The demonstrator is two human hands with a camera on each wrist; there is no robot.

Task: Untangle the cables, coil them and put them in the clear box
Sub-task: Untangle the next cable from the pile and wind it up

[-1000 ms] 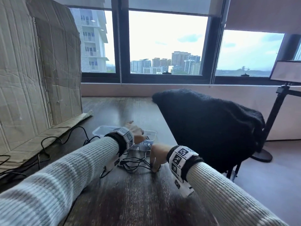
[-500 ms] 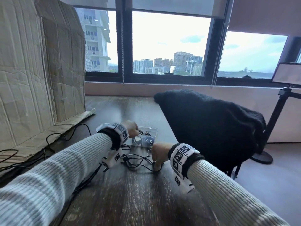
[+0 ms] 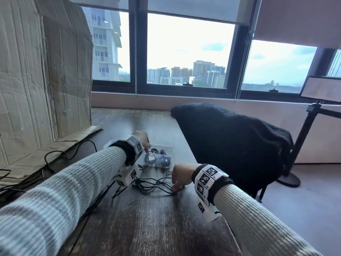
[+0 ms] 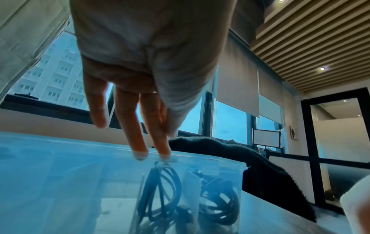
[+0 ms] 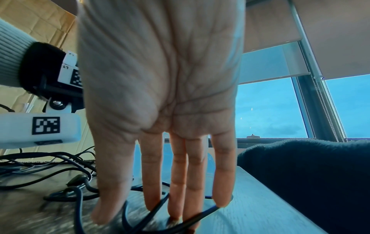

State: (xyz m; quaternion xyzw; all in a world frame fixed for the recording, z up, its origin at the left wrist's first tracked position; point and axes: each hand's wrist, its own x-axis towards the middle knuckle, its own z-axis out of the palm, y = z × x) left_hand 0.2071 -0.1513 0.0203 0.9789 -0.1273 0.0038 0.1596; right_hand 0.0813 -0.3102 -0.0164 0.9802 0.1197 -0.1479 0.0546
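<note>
A small clear box (image 3: 170, 147) (image 4: 80, 174) stands on the dark wooden table, with black coiled cables (image 3: 156, 159) (image 4: 160, 190) inside it. My left hand (image 3: 143, 138) (image 4: 152, 152) hangs over the box's near left side, fingers straight and pointing down, two fingertips (image 4: 140, 156) touching the rim just above one coil. In front of the box lies a loose tangle of thin black cables (image 3: 153, 183) (image 5: 76, 186). My right hand (image 3: 180, 175) (image 5: 170, 197) rests on the tangle's right end with straight fingers pressed to the table among the loops.
A chair draped in black fleece (image 3: 230, 141) stands close against the table's right edge. Tall cardboard sheets (image 3: 36, 80) lean at the left, with another black cable (image 3: 73, 154) running along their foot. A black stand (image 3: 304, 135) is on the floor at far right.
My left hand has come down from above the box, and its fingers now reach the near rim. The right hand has stayed on the loose cables.
</note>
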